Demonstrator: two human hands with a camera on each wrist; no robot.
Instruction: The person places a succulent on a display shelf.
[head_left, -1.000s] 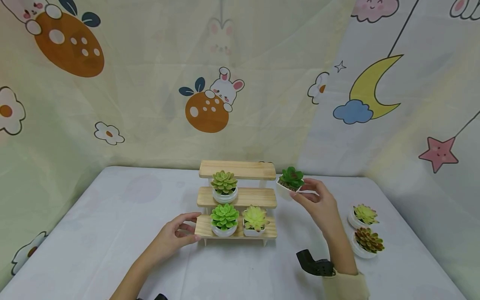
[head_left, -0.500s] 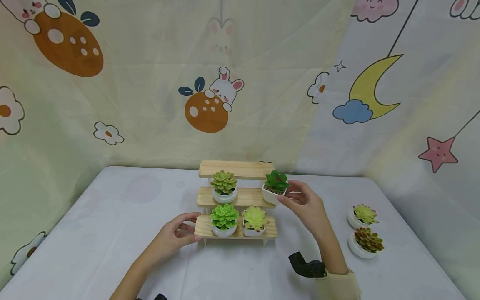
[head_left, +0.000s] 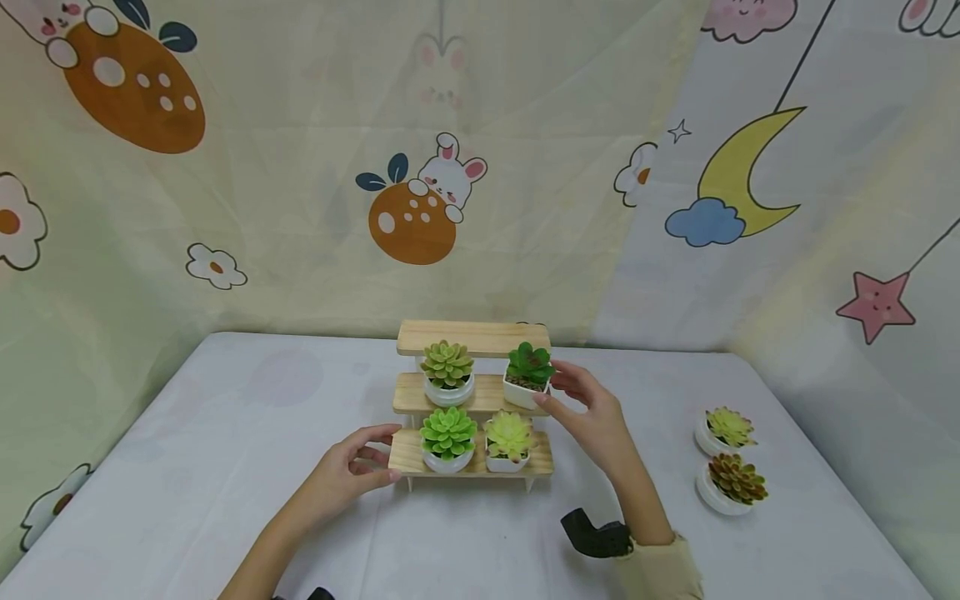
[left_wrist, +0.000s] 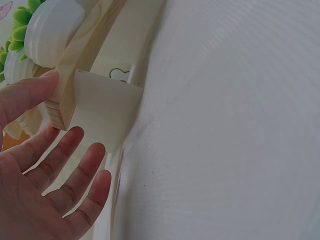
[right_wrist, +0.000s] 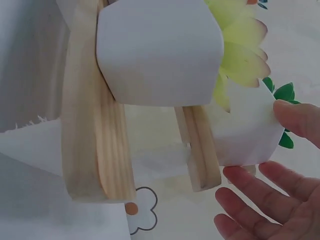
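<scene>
My right hand (head_left: 588, 412) holds a dark green potted succulent (head_left: 528, 367) in a square white pot, at the right end of the middle step of a three-step wooden plant stand (head_left: 480, 392). In the right wrist view, the thumb (right_wrist: 300, 120) lies at the pot's upper edge, with fingertips along its side. My left hand (head_left: 352, 467) pinches the left end of the lowest step between thumb and forefinger; its other fingers (left_wrist: 90, 165) stay spread. An olive-green succulent (head_left: 447, 371) stands at the middle step's left. Below it are a bright green succulent (head_left: 448, 437) and a yellow-green succulent (head_left: 508, 440).
On the white-covered table (head_left: 225, 467), to the right, stand a small yellow-green succulent (head_left: 729, 429) and a reddish-brown succulent (head_left: 733, 483), both in round white pots. The stand's top step (head_left: 472, 337) bears no plants. A printed cloth backdrop (head_left: 300, 167) rises behind.
My right hand has moved left with the dark green succulent, from beside the stand to over the right end of the middle step. The left hand has stayed at the lowest step.
</scene>
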